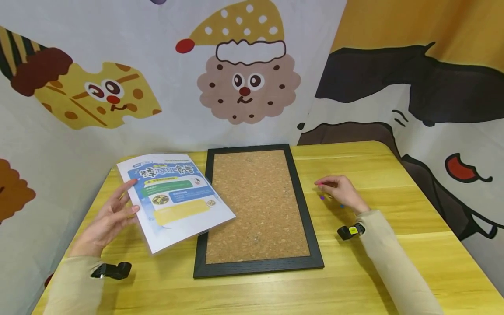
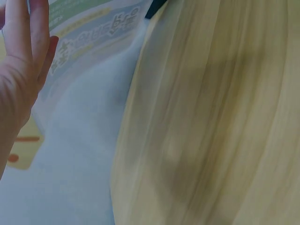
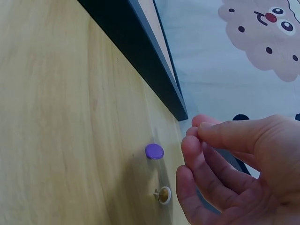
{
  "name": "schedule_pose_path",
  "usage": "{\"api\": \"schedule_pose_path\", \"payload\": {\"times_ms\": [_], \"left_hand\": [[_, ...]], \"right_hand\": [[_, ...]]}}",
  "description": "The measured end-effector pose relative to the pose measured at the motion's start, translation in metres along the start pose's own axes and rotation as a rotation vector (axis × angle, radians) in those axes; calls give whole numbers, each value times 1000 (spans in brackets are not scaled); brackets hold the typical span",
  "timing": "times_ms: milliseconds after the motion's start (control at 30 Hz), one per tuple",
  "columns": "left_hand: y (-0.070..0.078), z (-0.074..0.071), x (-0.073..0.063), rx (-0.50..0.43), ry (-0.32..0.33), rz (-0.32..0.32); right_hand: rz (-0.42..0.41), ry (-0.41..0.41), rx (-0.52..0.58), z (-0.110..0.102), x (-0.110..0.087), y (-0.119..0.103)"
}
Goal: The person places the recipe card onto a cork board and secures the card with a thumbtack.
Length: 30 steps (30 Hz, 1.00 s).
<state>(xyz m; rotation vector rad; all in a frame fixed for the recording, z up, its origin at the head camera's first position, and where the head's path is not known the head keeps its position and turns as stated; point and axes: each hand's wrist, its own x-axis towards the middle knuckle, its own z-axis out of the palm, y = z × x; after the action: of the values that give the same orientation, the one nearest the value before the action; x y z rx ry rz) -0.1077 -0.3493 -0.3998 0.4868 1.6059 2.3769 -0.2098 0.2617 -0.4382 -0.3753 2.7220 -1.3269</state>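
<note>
Left grip (image 1: 105, 224) clamps blue-white printed paper sheet (image 1: 183, 208) by its left edge, partly over black-framed rectangular corkboard (image 1: 260, 197); one-edge hold could skew it. Right grip (image 1: 341, 192) pinched, seemingly on tiny pink pushpin (image 1: 320, 184): easily dropped.

High head view, forward and down; close wrist views, the hazy left perhaps sideways; table (image 1: 157, 280) common to all.

In front of you, the framed corkboard (image 1: 257, 205) lies on the table (image 1: 165, 291), and the cloth backdrop (image 1: 173, 116) stands behind the tabletop. The sheet (image 1: 181, 203) is in your left hand (image 1: 108, 221), left of the board and overlapping its left edge. Your right hand (image 1: 340, 192) is right of the board, with pushpins (image 3: 154, 151) on the table close by.
</note>
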Motion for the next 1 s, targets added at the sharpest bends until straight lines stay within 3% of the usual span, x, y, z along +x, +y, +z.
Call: {"api": "schedule_pose_path", "payload": {"times_ms": [267,433,633,1000], "left_hand": [[-10,21,15,52,-24,-59],[-21,31,24,60,-70,-71],[-33,44,36,62,-88,-112],[-48,65,66,43,-107,-141]], "right_hand": [[-2,-26,76,6,3,-6],[-15,-40,146,10,1,-25],[-31,-59,154,17,9,-12],[-65,-41,112,29,19,-19]]}}
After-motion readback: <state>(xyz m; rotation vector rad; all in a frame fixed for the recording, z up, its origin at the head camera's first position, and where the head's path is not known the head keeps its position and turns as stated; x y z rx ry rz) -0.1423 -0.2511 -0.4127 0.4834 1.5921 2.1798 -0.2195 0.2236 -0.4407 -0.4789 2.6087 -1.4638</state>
